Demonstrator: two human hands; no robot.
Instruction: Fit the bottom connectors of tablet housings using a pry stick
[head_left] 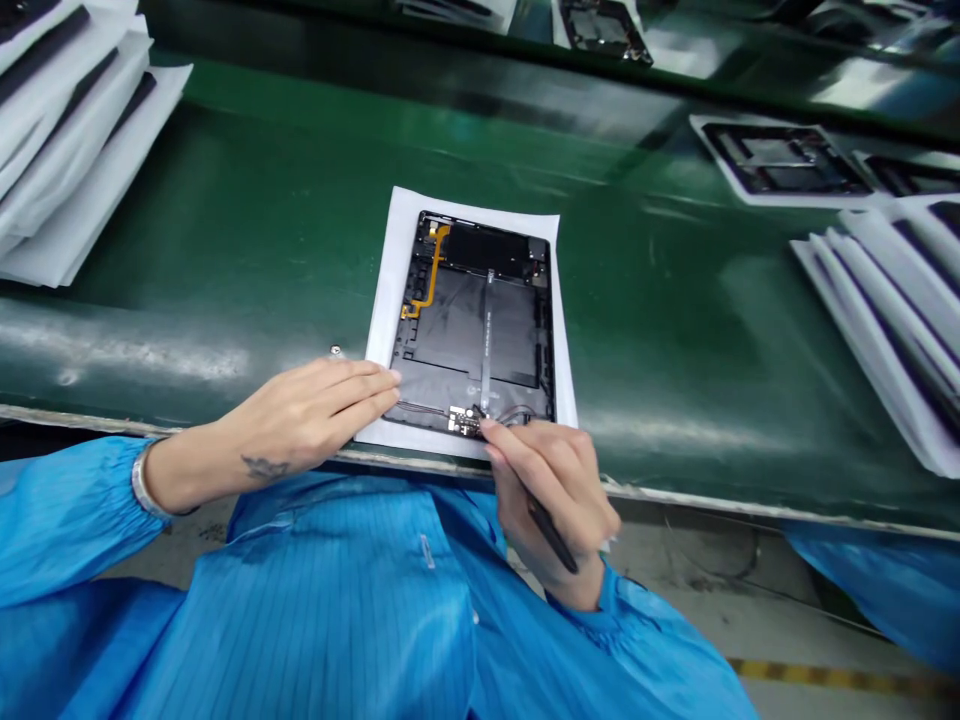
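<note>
An opened black tablet housing (pixel 450 340) lies on a white sheet (pixel 386 270) near the bench's front edge. Inside it, an orange flex cable (pixel 433 270) runs down the left side. A grey ribbon strip (pixel 487 335) leads to a small circuit board (pixel 461 421) at the bottom. My left hand (pixel 315 410) is open, its fingers stretched out together and touching the housing's lower left edge. With pinched fingers, my right hand (pixel 544 480) grips a slim black pen-like tool (pixel 553 535) beside the small board. The tool's tip is hidden behind my fingers.
Stacks of black housings between white sheets stand at the left (pixel 90 140) and right (pixel 885 320). Another housing (pixel 787 160) lies at the back right. One more (pixel 604 28) sits on the far ledge. A small round metallic thing (pixel 336 351) is near my left hand.
</note>
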